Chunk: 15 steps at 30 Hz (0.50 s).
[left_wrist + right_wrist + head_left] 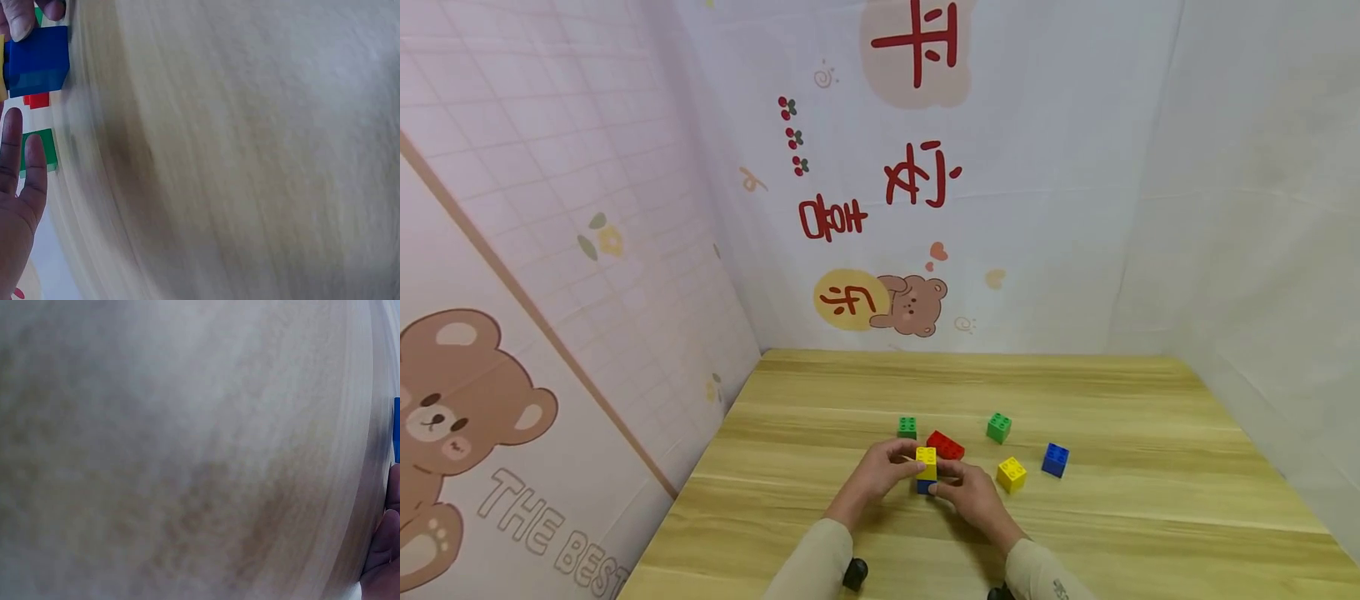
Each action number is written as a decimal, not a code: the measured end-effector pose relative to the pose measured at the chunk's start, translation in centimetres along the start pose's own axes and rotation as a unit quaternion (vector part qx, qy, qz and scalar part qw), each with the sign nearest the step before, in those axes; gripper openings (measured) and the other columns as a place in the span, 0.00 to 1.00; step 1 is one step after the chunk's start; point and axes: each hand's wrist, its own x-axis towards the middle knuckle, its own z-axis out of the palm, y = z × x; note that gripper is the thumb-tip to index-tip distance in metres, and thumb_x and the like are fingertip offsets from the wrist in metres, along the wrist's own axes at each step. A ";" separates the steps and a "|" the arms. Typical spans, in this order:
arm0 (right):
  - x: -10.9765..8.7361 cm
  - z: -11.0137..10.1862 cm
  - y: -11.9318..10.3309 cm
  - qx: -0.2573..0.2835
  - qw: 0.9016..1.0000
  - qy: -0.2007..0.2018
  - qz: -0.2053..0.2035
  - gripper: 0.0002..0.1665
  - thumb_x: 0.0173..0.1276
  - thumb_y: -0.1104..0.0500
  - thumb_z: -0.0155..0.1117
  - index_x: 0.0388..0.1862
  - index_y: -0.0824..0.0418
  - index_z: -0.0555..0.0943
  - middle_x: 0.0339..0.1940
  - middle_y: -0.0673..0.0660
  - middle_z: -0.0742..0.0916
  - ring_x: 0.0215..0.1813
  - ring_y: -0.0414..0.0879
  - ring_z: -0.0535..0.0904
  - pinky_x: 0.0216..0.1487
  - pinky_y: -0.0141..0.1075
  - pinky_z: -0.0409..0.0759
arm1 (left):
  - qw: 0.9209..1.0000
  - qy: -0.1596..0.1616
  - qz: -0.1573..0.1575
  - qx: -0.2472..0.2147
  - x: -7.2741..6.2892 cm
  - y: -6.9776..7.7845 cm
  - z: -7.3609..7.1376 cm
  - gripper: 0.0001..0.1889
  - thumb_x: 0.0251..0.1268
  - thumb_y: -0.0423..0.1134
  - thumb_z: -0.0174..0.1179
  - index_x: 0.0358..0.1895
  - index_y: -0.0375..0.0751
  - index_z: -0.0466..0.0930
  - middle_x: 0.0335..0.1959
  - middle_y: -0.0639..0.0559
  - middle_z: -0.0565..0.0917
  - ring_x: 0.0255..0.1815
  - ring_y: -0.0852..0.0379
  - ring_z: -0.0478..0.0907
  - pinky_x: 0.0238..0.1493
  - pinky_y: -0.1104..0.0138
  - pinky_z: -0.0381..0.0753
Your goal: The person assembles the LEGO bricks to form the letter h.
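Observation:
A yellow toy brick [927, 464] sits on top of a blue toy brick [926, 487], the pair between both hands over the wooden table. My left hand [877, 477] pinches the yellow brick from the left, thumb on its near side. From the right, my right hand [976, 495] grips the blue brick low down, with the thumb at its near corner. In the left wrist view the blue brick [39, 59] shows its underside and a sliver of yellow beside it. At the edge of the right wrist view are the blue brick [397, 431] and some fingers [384, 540].
Behind the hands lie a red brick [946, 446] and a green brick [907, 427]. To the right stand another green brick [999, 427], a second yellow brick [1011, 474] and a second blue brick [1056, 459]. Printed cloth walls border the table [820, 383].

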 end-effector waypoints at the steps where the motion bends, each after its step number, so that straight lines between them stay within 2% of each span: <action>1: 0.0 0.0 0.0 0.001 1.000 -0.001 0.000 0.28 0.64 0.54 0.73 0.60 0.63 0.80 0.54 0.59 0.86 0.53 0.55 0.82 0.53 0.51 0.80 | 1.000 -0.001 0.000 0.004 0.0 0.0 0.0 0.15 0.66 0.45 0.67 0.53 0.48 0.84 0.47 0.55 0.83 0.49 0.50 0.78 0.53 0.54 0.78; 9: 0.1 -0.1 -0.4 0.001 1.000 0.006 0.008 0.27 0.64 0.56 0.73 0.60 0.64 0.81 0.52 0.58 0.86 0.51 0.53 0.83 0.50 0.47 0.81 | 0.999 -0.009 0.004 0.033 0.2 -0.2 -0.2 0.15 0.64 0.44 0.68 0.53 0.49 0.84 0.45 0.56 0.83 0.46 0.52 0.77 0.43 0.58 0.76; 15: 0.0 -0.1 -0.4 -0.002 1.000 0.001 0.006 0.27 0.64 0.55 0.73 0.60 0.65 0.81 0.52 0.59 0.86 0.51 0.54 0.82 0.52 0.49 0.81 | 0.999 -0.012 0.002 0.044 0.0 -0.7 -0.1 0.16 0.66 0.46 0.66 0.56 0.51 0.83 0.46 0.58 0.82 0.47 0.53 0.76 0.45 0.58 0.76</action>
